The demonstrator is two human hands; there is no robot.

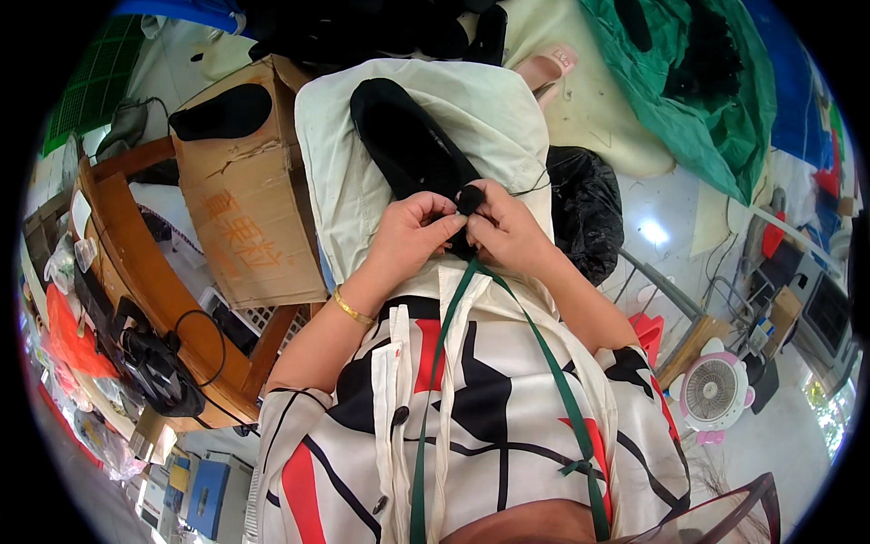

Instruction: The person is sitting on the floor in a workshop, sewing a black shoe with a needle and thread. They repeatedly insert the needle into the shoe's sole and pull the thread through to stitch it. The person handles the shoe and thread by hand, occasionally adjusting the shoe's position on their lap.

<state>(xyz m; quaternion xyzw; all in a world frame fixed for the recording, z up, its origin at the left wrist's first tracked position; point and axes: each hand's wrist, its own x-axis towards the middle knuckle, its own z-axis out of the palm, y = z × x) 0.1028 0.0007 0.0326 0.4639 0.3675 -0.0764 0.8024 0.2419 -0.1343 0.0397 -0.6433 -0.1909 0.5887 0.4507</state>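
Note:
A black fabric shoe (pixel 390 127) lies on the white cloth (pixel 331 136) over my lap, its opening facing up and one end pointing toward me. My left hand (pixel 419 227) is closed at the near end of the shoe, thumb and fingers pinched together. Close beside it, my right hand (pixel 503 227) pinches a small black rounded piece (pixel 469 199) at that same end; whether it is part of the shoe cannot be told. A thin dark thread (pixel 530 189) runs out to the right from near my right fingers. My fingertips partly hide the contact.
At left, a cardboard box (pixel 240 208) carries another black shoe (pixel 222 112), beside a wooden chair (pixel 168 281). A black plastic bag (pixel 584 213) stands close on the right. Farther right are a green sack (pixel 671 118) with dark items and a pink-and-white fan (pixel 711 390).

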